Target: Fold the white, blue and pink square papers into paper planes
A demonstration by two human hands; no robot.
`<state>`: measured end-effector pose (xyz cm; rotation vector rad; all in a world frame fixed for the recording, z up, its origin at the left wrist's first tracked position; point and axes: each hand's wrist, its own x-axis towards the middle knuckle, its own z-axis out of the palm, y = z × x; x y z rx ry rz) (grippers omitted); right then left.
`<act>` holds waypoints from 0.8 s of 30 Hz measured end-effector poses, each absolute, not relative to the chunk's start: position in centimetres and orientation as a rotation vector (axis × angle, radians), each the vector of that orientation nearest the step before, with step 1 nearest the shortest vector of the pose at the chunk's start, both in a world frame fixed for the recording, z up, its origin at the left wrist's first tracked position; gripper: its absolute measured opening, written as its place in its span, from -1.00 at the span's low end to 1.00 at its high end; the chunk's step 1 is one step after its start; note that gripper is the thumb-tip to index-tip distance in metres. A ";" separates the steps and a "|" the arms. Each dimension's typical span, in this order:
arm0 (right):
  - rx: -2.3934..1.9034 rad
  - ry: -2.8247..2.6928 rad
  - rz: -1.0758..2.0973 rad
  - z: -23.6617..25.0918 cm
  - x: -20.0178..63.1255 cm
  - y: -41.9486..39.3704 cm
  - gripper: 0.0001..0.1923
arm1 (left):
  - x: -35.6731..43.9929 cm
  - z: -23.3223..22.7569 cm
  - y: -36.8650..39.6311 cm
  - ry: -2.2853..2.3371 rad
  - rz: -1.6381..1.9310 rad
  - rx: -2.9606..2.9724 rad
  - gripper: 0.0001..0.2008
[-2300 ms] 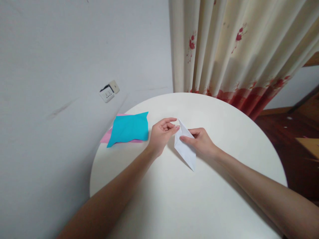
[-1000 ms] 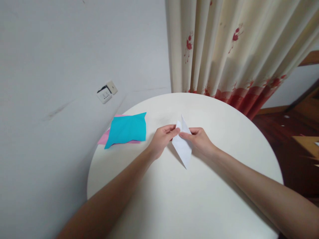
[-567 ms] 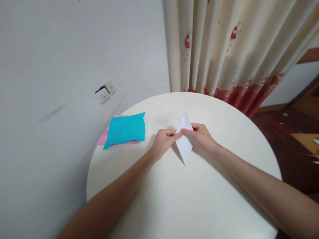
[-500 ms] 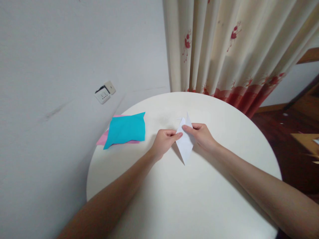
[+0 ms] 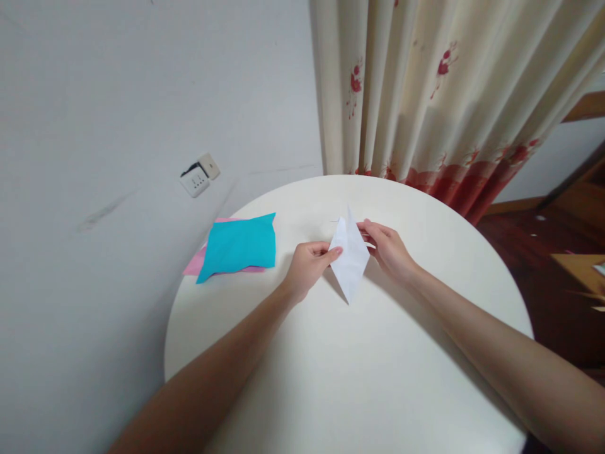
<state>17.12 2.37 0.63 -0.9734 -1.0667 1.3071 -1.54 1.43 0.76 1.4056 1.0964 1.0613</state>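
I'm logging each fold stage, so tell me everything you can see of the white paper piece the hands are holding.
The white paper piece is thin plain paper folded into a narrow kite or diamond shape, with one sharp tip pointing away and a longer one toward the person. A centre crease runs its length. It is held over the round table, the left hand pinching its left edge, the right hand its right edge.

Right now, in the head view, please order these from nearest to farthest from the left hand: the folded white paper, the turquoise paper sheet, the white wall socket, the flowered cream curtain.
1. Folded white paper: pinched by the left hand, on its right.
2. Turquoise paper sheet: on the round table, to its left.
3. White wall socket: on the wall, far left.
4. Flowered cream curtain: behind the table; too close to call against the socket.
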 end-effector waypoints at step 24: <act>-0.990 -1.299 1.213 0.5 15.9 1.5 -0.65 | -1.1 0.6 1.5 1.070 1.226 1.275 -0.61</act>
